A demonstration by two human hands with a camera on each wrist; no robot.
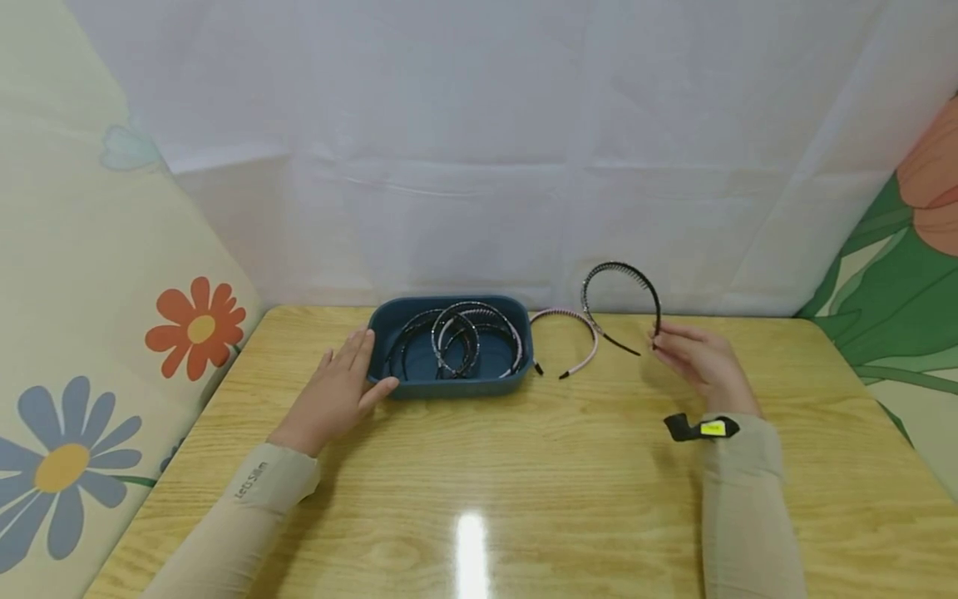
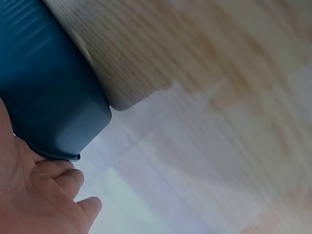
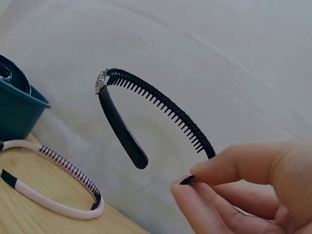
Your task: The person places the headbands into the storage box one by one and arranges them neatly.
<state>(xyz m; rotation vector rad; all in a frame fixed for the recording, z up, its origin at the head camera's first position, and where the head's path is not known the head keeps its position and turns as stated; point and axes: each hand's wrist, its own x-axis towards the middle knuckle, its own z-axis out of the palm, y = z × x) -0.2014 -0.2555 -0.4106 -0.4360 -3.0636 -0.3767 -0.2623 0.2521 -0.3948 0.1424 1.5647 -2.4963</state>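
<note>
Between thumb and fingers, my right hand [image 1: 699, 358] pinches one end of a black headband [image 3: 161, 100] with comb teeth and a sparkly decoration. The band is held up above the table, its other end free. My left hand [image 1: 334, 391] rests against the left end of a dark blue bin [image 1: 449, 388], fingers extended and thumb at the front rim. Several dark, sparkly headbands [image 1: 455, 337] and a pink one lie overlapping inside the bin. On the table right beside it lies a pink headband [image 3: 53, 204] with black tips.
A wood-grain table [image 1: 419, 482] carries the bin near its back edge. White cloth [image 1: 449, 166] hangs behind it. Flower-printed cloth [image 1: 67, 333] stands on the left, with more printed cloth [image 1: 898, 274] on the right.
</note>
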